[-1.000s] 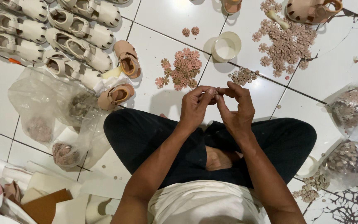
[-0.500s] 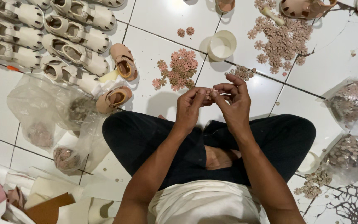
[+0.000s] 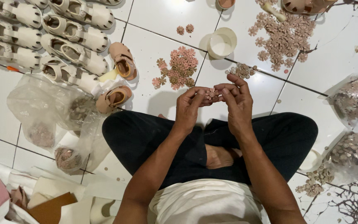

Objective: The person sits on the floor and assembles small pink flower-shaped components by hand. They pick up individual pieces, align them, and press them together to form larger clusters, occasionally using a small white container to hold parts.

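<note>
While the left hand [image 3: 191, 108] and right hand [image 3: 237, 103] together pinch a small pink flower piece [image 3: 210, 94] above the crossed legs, clear plastic bags [image 3: 46, 120] of trims lie left, and two more clear bags [image 3: 353, 99] sit right.

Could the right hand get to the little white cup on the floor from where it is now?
Probably yes: the white cup stands beyond the right hand across bare tile, only a few loose flower pieces lying between. But its fingers hold a small flower piece.
</note>
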Demonstrator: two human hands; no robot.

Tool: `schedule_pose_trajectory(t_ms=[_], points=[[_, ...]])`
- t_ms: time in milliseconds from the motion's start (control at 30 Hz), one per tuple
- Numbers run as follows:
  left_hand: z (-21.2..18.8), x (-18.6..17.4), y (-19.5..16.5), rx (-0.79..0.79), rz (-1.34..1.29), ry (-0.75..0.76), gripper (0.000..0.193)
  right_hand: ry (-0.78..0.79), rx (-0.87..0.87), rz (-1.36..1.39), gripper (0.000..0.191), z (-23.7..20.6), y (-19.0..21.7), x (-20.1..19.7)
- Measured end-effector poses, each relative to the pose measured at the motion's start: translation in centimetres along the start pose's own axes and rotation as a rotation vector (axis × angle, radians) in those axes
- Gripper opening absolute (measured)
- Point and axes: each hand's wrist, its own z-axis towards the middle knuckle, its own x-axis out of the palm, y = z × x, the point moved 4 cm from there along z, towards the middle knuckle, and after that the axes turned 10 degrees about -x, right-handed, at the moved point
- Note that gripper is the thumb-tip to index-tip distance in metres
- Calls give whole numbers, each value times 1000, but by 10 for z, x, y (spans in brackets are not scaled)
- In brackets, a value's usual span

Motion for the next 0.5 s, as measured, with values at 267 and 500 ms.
schedule_pose_trajectory(t_ms=[267, 500], points=[[-4, 9, -6, 33, 101, -35, 20, 0, -12, -14, 53, -4, 1, 7], [-8, 15, -16, 105, 363, -155, 16, -2, -75, -208, 55, -4, 1, 3]])
